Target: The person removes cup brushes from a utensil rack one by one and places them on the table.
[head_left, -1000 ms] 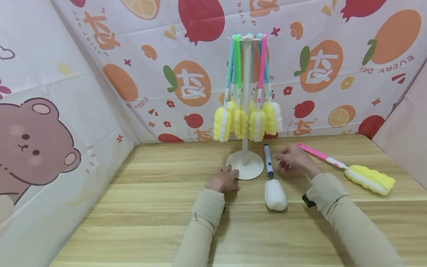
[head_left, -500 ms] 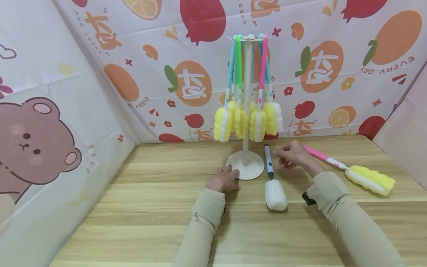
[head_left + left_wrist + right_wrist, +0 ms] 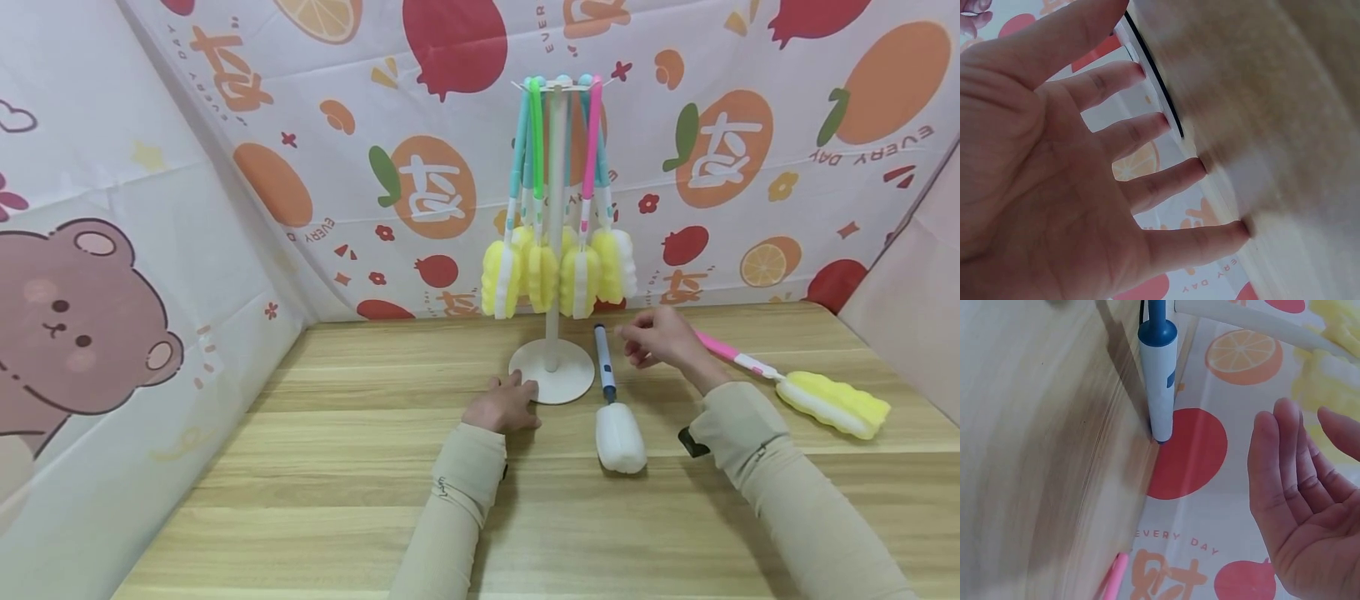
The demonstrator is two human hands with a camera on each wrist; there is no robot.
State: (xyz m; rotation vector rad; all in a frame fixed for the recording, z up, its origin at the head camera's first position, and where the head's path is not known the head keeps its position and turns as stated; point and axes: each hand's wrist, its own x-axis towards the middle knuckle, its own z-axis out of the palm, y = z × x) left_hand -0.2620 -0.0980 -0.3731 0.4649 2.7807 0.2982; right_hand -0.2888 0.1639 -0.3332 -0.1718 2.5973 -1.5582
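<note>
- Two bare hands are over a wood-grain tabletop (image 3: 315, 475); neither one grips anything.
- Left hand (image 3: 501, 406): fingers spread well apart. Two fingertips meet the rim of the round base of a white hook stand (image 3: 555, 387), while the other two fingertips rest on the wood, probably to steady the stand, whose load hangs high on a slim pole.
- Several bottle brushes (image 3: 580, 283) with teal, green and pink handles hang from the top hooks, yellow-and-white sponges downward, spread around the pole, which seems to keep the weight balanced.
- White sponge brush (image 3: 609, 392): lies on the tabletop just right of the base, sponge toward the person and blue-tipped handle pointing away, leaving the handle near the right hand.
- Right hand (image 3: 663, 340): raised beside that handle, not touching it; fingers softly bent and close together, thumb apart, perhaps shaped for a pinch.
- Pink-handled brush (image 3: 792, 387): lies at far right, slanted, handle end partly hidden behind the right hand, apparently set aside to leave working space.
</note>
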